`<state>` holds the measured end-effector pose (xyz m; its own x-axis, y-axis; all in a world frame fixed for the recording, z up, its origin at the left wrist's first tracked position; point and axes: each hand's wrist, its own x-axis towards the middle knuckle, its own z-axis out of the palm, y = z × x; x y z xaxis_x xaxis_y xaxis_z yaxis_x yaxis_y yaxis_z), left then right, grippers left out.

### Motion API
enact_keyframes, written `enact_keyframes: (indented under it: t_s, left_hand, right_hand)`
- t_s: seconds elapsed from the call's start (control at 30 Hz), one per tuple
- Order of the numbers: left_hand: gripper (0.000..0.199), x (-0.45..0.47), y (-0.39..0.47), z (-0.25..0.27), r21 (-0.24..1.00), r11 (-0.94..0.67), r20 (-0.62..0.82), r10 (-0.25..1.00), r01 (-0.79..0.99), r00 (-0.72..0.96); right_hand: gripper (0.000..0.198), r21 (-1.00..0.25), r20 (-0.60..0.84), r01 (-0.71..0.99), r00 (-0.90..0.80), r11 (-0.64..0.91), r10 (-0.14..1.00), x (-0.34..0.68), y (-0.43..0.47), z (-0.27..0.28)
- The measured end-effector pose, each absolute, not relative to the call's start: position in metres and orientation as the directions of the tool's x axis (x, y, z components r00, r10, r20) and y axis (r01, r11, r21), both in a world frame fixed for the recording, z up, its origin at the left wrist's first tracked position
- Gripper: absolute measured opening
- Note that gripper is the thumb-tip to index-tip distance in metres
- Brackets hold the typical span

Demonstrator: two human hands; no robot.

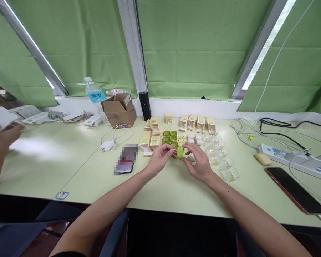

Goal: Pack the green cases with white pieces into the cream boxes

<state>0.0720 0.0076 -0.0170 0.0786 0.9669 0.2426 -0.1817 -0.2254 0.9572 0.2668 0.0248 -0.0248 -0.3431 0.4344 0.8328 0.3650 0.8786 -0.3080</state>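
A small green square container point(180, 152) is held up just above the table, between my two hands. My right hand point(199, 164) grips it with the thumb below and the index finger above. At its left side my left hand point(160, 157) is closed in a pinch; whatever is between those fingertips is too small to make out. Just beyond sit several green containers point(166, 139) in rows, with tiny yellowish pieces point(181, 139) beside them. White rounded pieces point(194, 139) and clear plastic shells point(226, 162) stand to the right.
Cream cardboard boxes point(155, 141) stand behind and left, more boxes point(201, 124) at the back. A phone point(127, 160), charger point(107, 145), brown carton point(120, 110) and black cylinder point(144, 106) are leftward. Rightward lie a power strip point(294, 160) and another phone point(296, 189). Another person's hand point(2, 135) holds white paper.
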Motion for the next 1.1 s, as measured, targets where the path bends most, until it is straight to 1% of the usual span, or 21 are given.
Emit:
enact_keyframes:
  t_s: [0.1,0.17,0.23,0.37,0.43,0.5,0.6,0.7,0.93,1.1]
  left_hand:
    - [0.04,0.0706,0.0072,-0.0175,0.957,-0.204,0.226,0.97,-0.209,0.086]
    - [0.038,0.0701,0.0071,-0.0177,0.947,-0.189,0.223,0.969,-0.259,0.107]
    - [0.041,0.0702,0.0068,-0.0175,0.931,-0.169,0.228,0.961,-0.323,0.155]
    - [0.055,0.0716,0.0049,-0.0171,0.902,-0.059,0.203,0.932,-0.427,0.301]
    - [0.053,0.0722,0.0037,-0.0174,0.893,-0.004,0.178,0.922,-0.45,0.345]
    - [0.05,0.0721,0.0028,-0.0178,0.883,0.028,0.167,0.914,-0.469,0.369]
    - [0.047,0.0712,0.0024,-0.0182,0.866,0.041,0.182,0.903,-0.499,0.39]
    - [0.045,0.0705,0.0025,-0.0182,0.861,0.041,0.188,0.9,-0.507,0.393]
    - [0.043,0.0707,0.001,-0.0169,0.865,0.035,0.189,0.901,-0.5,0.39]
    - [0.046,0.0706,0.0003,-0.0171,0.867,0.038,0.185,0.901,-0.497,0.392]
  right_hand:
    - [0.048,-0.315,0.831,0.361,-0.342,0.878,0.438,0.2671,0.0244,-0.0243]
    - [0.05,-0.32,0.826,0.363,-0.345,0.875,0.446,0.2676,0.0242,-0.0243]
    - [0.051,-0.311,0.821,0.381,-0.354,0.871,0.448,0.2679,0.024,-0.0244]
    - [0.053,-0.245,0.825,0.397,-0.394,0.884,0.406,0.2671,0.0229,-0.0241]
    - [0.052,-0.227,0.838,0.375,-0.395,0.899,0.376,0.2662,0.0222,-0.0235]
    - [0.046,-0.204,0.858,0.363,-0.381,0.909,0.345,0.2653,0.0215,-0.0224]
    - [0.03,-0.144,0.87,0.403,-0.384,0.904,0.31,0.2643,0.0204,-0.0207]
    - [0.022,-0.111,0.862,0.441,-0.403,0.891,0.307,0.2636,0.0194,-0.0206]
    - [0.022,-0.09,0.87,0.441,-0.402,0.893,0.286,0.2646,0.0199,-0.0233]
    - [0.024,-0.052,0.872,0.433,-0.419,0.9,0.252,0.2662,0.0211,-0.023]
